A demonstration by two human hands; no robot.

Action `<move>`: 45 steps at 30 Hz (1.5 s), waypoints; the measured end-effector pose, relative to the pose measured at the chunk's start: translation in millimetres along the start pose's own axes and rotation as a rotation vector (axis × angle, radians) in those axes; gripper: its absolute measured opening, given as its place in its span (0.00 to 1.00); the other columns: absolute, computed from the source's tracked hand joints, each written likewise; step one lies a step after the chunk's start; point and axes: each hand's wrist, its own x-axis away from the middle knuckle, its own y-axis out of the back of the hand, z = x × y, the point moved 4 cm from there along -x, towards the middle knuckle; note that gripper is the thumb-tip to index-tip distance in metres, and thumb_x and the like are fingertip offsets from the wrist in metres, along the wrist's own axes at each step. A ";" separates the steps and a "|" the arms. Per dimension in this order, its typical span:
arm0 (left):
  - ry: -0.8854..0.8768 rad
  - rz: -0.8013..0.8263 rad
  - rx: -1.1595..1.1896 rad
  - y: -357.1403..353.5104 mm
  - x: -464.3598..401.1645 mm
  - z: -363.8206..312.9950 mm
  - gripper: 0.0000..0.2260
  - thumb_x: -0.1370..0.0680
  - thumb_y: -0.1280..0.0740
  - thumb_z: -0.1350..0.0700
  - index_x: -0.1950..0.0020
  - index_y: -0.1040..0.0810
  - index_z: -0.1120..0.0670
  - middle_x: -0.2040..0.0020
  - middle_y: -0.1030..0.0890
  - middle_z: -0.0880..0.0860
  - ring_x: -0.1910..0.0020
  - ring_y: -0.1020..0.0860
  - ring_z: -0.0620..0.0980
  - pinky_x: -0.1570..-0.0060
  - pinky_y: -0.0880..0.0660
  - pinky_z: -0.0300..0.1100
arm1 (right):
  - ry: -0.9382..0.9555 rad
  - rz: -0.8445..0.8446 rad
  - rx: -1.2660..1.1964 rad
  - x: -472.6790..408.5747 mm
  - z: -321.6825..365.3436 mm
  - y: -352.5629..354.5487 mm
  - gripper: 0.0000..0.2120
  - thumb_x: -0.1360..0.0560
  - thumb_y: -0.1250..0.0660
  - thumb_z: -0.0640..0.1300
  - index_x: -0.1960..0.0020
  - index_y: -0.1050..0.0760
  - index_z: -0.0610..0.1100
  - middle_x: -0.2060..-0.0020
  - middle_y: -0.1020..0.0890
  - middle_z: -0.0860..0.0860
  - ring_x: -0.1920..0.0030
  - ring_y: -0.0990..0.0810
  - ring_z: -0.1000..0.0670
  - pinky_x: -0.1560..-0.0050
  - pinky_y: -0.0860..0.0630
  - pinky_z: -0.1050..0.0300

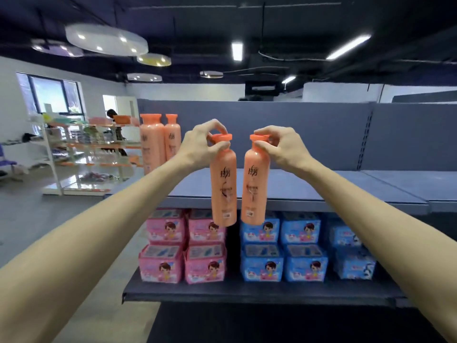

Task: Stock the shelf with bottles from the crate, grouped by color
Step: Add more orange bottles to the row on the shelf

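While each hand pinches an orange bottle, seemingly full.

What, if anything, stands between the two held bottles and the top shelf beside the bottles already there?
Nothing visible. The left hand and right hand each pinch an orange bottle by the neck above the top shelf, which lies bare right of the two stocked bottles.

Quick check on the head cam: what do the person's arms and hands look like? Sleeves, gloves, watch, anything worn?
Both forearms are bare as far as the frame shows: no sleeves in view. The left hand and right hand are gloveless, and no watch, bracelet or ring can be seen on either. No cables, straps or markings show on either arm.
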 end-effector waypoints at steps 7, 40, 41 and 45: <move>0.058 -0.073 0.002 8.7 -37.7 8.8 0.07 0.23 0.31 0.51 0.46 0.20 0.46 0.52 0.18 0.51 0.52 0.19 0.48 0.53 0.19 0.48 | 0.034 0.017 0.000 -46.1 8.7 -2.1 0.12 0.23 0.31 0.48 0.41 0.19 0.48 0.48 0.16 0.54 0.47 0.18 0.54 0.44 0.21 0.56; 0.348 -0.196 -0.267 -73.4 9.5 81.9 0.23 0.33 0.26 0.38 0.52 0.24 0.56 0.57 0.20 0.52 0.54 0.21 0.53 0.59 0.30 0.43 | -0.342 -0.080 0.085 17.8 -61.2 -89.6 0.29 0.34 0.25 0.61 0.43 0.31 0.46 0.48 0.19 0.50 0.47 0.20 0.47 0.48 0.21 0.47; 0.364 -0.185 -0.274 -74.3 8.6 83.1 0.24 0.33 0.27 0.38 0.52 0.24 0.56 0.56 0.20 0.52 0.54 0.22 0.53 0.59 0.31 0.42 | -0.352 -0.083 0.101 18.1 -61.0 -90.2 0.29 0.34 0.25 0.60 0.43 0.31 0.46 0.48 0.19 0.49 0.47 0.20 0.46 0.47 0.21 0.46; 0.392 -0.149 -0.257 -74.1 8.7 86.7 0.23 0.33 0.26 0.39 0.52 0.23 0.56 0.55 0.20 0.53 0.53 0.22 0.53 0.59 0.29 0.44 | -0.372 -0.014 0.063 12.1 -61.5 -92.8 0.25 0.30 0.25 0.55 0.42 0.30 0.43 0.46 0.19 0.47 0.46 0.21 0.45 0.47 0.22 0.50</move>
